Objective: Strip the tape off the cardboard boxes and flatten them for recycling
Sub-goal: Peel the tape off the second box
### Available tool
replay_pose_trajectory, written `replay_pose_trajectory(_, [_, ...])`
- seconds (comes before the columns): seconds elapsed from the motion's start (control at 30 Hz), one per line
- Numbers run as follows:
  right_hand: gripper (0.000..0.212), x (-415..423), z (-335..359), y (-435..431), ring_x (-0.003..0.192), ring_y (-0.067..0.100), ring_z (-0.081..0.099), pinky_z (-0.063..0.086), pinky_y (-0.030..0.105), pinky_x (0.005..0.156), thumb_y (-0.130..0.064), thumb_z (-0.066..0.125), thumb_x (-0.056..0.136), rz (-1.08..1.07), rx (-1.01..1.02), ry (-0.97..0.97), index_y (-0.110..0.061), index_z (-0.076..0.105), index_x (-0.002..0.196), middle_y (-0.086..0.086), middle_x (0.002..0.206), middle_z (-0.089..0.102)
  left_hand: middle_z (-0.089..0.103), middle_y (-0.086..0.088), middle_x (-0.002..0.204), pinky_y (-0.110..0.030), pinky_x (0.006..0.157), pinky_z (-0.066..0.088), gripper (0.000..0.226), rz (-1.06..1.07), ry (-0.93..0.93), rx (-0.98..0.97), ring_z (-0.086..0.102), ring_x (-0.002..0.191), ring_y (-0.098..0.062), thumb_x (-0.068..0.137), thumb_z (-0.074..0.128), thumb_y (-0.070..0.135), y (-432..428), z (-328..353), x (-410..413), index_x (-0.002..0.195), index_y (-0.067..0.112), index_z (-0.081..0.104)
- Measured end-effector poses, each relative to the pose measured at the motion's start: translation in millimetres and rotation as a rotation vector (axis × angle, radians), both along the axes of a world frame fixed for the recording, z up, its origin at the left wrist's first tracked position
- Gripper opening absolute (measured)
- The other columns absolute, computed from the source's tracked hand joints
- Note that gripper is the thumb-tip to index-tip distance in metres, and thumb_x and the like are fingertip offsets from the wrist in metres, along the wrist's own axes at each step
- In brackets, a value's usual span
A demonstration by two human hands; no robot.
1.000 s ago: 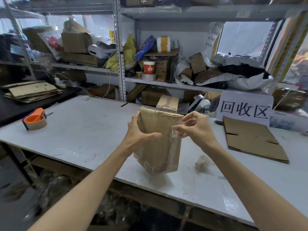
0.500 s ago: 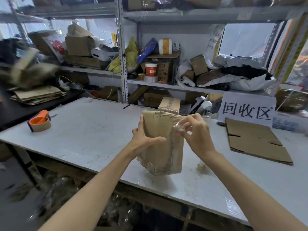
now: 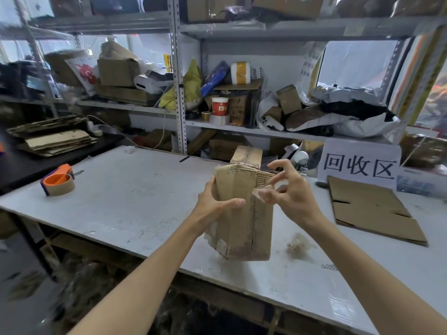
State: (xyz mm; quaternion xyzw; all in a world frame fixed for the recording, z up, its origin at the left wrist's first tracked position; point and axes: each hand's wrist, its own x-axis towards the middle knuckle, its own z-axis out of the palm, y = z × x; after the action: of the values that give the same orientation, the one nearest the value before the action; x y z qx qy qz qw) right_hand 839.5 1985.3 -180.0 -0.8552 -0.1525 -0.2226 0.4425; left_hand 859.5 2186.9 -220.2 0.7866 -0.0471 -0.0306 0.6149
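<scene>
I hold a small worn cardboard box (image 3: 244, 228) upright above the white table (image 3: 135, 204), near its front edge. My left hand (image 3: 215, 206) grips the box's left side, thumb across the front. My right hand (image 3: 290, 192) pinches a clear strip of tape (image 3: 260, 193) at the box's upper right edge, the other fingers spread. Torn tape remains show near the box's lower left corner. A second taped box (image 3: 248, 154) stands behind it on the table.
A flattened cardboard sheet (image 3: 372, 211) lies at the right below a white sign (image 3: 360, 165). A crumpled tape ball (image 3: 298, 245) sits right of the box. An orange tape dispenser (image 3: 59, 181) rests at the left. Stacked flat cardboard (image 3: 53, 139) lies on a black side table. Cluttered shelves stand behind.
My right hand has shifted slightly down the box's right edge with the tape pinched, and its free fingers have spread. The box stays in my left hand.
</scene>
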Motion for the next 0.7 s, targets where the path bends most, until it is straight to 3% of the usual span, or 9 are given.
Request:
replay_pose_trajectory(0.1, [0.011,0.0,-6.3,5.8,0.064,0.016,0.065,0.058,0.035,0.061,-0.010,0.070,0.084,-0.132,-0.026,-0.181,-0.009,0.062,0.091,0.005,0.085,0.062,0.043,-0.003,0.145,-0.054,0.105,0.046,0.131,-0.006,0.000,-0.014,0.047,0.131,-0.028,0.041,0.077,0.069,-3.4,0.9,0.0,0.153,0.034,0.020])
replay_pose_trajectory(0.13, [0.009,-0.5,-9.2,6.6,0.068,0.013,0.064,0.058,0.029,0.066,-0.012,0.070,0.084,-0.114,-0.042,-0.191,-0.008,0.067,0.092,0.006,0.090,0.063,0.044,-0.003,0.145,-0.054,0.105,0.046,0.129,0.000,0.001,-0.023,0.048,0.130,-0.028,0.041,0.076,0.070,-3.4,0.4,-0.4,0.152,0.034,0.021])
replay_pose_trajectory(0.2, [0.028,-2.3,-15.3,6.9,0.075,0.008,0.062,0.055,0.017,0.070,-0.016,0.078,0.076,-0.041,-0.111,-0.153,-0.008,0.069,0.102,0.003,0.098,0.061,0.044,-0.002,0.144,-0.054,0.103,0.047,0.126,0.003,0.008,-0.034,0.048,0.129,-0.027,0.042,0.075,0.071,-2.3,-0.6,-0.7,0.151,0.036,0.022])
replay_pose_trajectory(0.27, [0.032,-2.3,-18.6,6.6,0.075,0.013,0.060,0.056,0.024,0.072,-0.010,0.081,0.073,-0.049,-0.193,-0.165,-0.006,0.068,0.101,0.002,0.098,0.057,0.043,-0.001,0.144,-0.053,0.103,0.048,0.125,-0.028,-0.004,-0.008,0.048,0.130,-0.027,0.044,0.077,0.069,-0.9,-2.2,-1.1,0.151,0.038,0.020])
replay_pose_trajectory(0.43, [0.005,-1.6,-19.1,9.6,0.072,0.016,0.052,0.046,0.026,0.066,-0.006,0.065,0.087,-0.132,-0.168,-0.229,-0.002,0.067,0.088,0.002,0.089,0.051,0.044,0.002,0.143,-0.052,0.103,0.049,0.120,0.004,-0.052,-0.016,0.047,0.130,-0.024,0.047,0.081,0.066,-3.3,-8.0,-2.1,0.148,0.040,0.023])
replay_pose_trajectory(0.57, [0.018,-5.0,-19.8,11.4,0.072,0.021,0.051,0.047,0.037,0.065,-0.007,0.061,0.090,0.021,-0.183,-0.043,-0.002,0.057,0.072,0.006,0.081,0.054,0.044,0.001,0.143,-0.051,0.102,0.049,0.121,0.003,-0.055,-0.036,0.047,0.129,-0.023,0.046,0.081,0.066,-3.0,-9.6,1.5,0.150,0.038,0.024])
replay_pose_trajectory(0.63, [0.011,-4.7,-15.3,7.5,0.066,0.024,0.059,0.053,0.043,0.062,-0.007,0.066,0.087,0.009,-0.061,0.024,-0.004,0.057,0.080,0.010,0.072,0.062,0.040,-0.001,0.146,-0.052,0.104,0.048,0.127,-0.017,-0.034,-0.013,0.045,0.131,-0.025,0.045,0.082,0.065,-1.8,-9.8,1.9,0.152,0.038,0.019])
replay_pose_trajectory(0.7, [0.027,-5.8,-11.6,4.7,0.058,0.021,0.065,0.057,0.039,0.057,-0.003,0.071,0.082,-0.035,0.067,0.029,-0.010,0.051,0.099,0.008,0.066,0.067,0.038,-0.001,0.148,-0.053,0.105,0.047,0.129,-0.031,-0.025,0.012,0.044,0.132,-0.025,0.047,0.082,0.065,-1.3,-10.3,2.1,0.154,0.039,0.015])
